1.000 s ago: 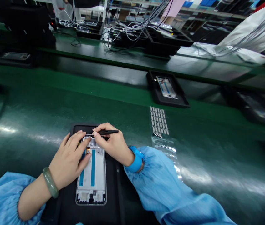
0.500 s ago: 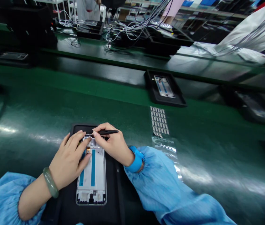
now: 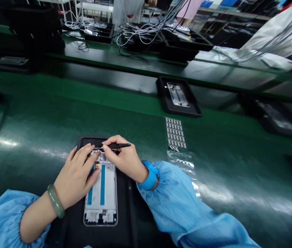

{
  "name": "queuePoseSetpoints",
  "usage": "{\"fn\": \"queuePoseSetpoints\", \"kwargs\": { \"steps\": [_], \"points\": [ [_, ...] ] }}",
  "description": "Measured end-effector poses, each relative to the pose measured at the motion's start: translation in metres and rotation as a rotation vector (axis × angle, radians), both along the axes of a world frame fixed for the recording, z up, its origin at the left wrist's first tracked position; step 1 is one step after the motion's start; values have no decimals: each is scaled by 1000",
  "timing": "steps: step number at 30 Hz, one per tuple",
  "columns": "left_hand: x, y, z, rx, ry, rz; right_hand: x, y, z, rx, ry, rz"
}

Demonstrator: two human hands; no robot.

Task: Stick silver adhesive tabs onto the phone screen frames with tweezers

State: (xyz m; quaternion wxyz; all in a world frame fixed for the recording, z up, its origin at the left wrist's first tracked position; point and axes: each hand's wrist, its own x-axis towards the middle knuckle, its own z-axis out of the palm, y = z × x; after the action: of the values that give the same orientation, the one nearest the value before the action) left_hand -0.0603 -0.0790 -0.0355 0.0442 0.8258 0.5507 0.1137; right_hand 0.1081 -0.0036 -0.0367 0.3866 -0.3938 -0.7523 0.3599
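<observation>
A green conveyor belt (image 3: 44, 117) carries a black tray (image 3: 80, 144) holding a phone frame (image 3: 100, 210). At two o'clock from it lies a strip of labels (image 3: 176, 133) on clear film (image 3: 180, 165); at one o'clock, a second tray (image 3: 178, 112) holds another frame (image 3: 178, 94).

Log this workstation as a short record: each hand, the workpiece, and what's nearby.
Left hand: fingers resting on the phone frame; jade bangle on wrist
Right hand: pinching black tweezers, tips at the frame's top end; blue wrist strap
Under workpiece: black tray
Right of tray: strip of small grey pads on clear film
Farther ahead: second black tray holding another frame
</observation>
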Motion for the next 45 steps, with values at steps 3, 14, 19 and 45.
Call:
{"fn": "queuePoseSetpoints", "kwargs": {
  "steps": [3, 14, 19, 45],
  "points": [
    [0, 0, 0, -4, -4, 0, 0, 0, 0, 16, -18, -4],
    [0, 0, 1, 2, -14, -2, 0, 0, 3, 57, -20, 10],
    [-1, 1, 1, 5, -32, -7, 0, 0, 4, 37, -28, 21],
    [-1, 0, 1, 21, -11, 1, -6, 9, 23, 55, -180, 133]
  ]
}}
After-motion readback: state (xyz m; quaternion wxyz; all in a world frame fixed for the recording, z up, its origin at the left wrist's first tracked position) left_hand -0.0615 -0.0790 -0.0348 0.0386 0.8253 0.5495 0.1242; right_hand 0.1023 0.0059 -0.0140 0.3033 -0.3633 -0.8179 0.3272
